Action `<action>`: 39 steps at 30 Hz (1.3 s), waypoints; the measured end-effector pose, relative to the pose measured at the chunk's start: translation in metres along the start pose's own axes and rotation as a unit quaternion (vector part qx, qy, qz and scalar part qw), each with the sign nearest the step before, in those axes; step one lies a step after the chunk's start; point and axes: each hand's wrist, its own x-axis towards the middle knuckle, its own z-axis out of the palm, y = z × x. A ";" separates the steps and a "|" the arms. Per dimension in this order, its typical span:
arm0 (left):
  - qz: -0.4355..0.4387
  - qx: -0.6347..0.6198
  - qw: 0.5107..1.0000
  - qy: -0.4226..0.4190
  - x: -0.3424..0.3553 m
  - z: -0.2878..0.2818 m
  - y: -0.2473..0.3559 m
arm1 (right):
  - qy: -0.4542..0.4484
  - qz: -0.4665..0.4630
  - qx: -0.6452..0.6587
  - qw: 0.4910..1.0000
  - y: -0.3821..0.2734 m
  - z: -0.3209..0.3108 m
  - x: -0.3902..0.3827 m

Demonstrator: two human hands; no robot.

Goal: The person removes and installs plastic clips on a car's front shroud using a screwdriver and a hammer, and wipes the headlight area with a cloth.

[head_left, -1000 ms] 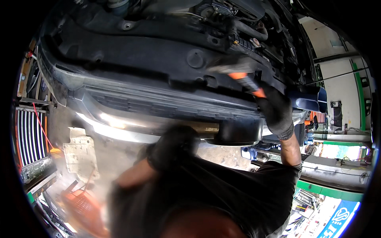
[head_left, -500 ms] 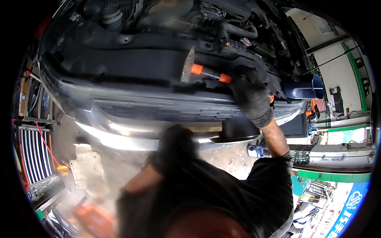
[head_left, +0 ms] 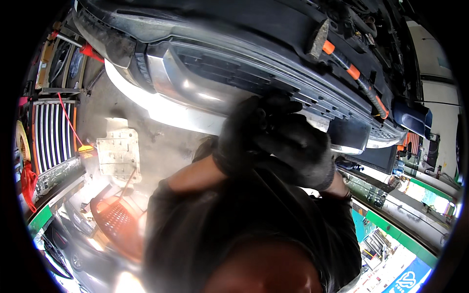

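Both my hands wear black gloves and meet in front of the car's grille [head_left: 220, 66]. My left hand [head_left: 238, 139] is closed, with a small round dark thing at its fingertips, too unclear to name. Against it, the fingers of my right hand [head_left: 303, 146] are curled in; what they hold, if anything, is hidden. Away from both hands, a hammer [head_left: 352, 72] with an orange and black handle lies on the black plastic cover [head_left: 254, 24] above the grille. Its rough grey head points to the far side.
Below the grille runs a shiny silver bumper [head_left: 188, 117]. A dark blue container [head_left: 413, 117] stands at the cover's right end. On the floor lie a pale panel [head_left: 118, 151] and, nearer, an orange perforated seat [head_left: 115, 219]. A striped rack [head_left: 53, 134] is at left.
My right hand has left the hammer's handle and come down to my left hand. The hammer stays on the cover. The view has turned, shifting the car up and right.
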 end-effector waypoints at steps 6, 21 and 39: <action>0.019 0.269 0.963 -0.001 -0.027 -0.028 0.019 | 0.013 -0.014 -0.040 0.999 -0.008 0.032 0.020; -0.093 0.075 0.986 0.113 -0.101 -0.037 0.038 | 0.092 -0.012 0.081 0.992 -0.049 0.006 0.008; 0.090 0.985 0.140 0.046 0.033 -0.005 0.455 | 0.117 0.200 -0.185 0.955 -0.027 0.078 0.205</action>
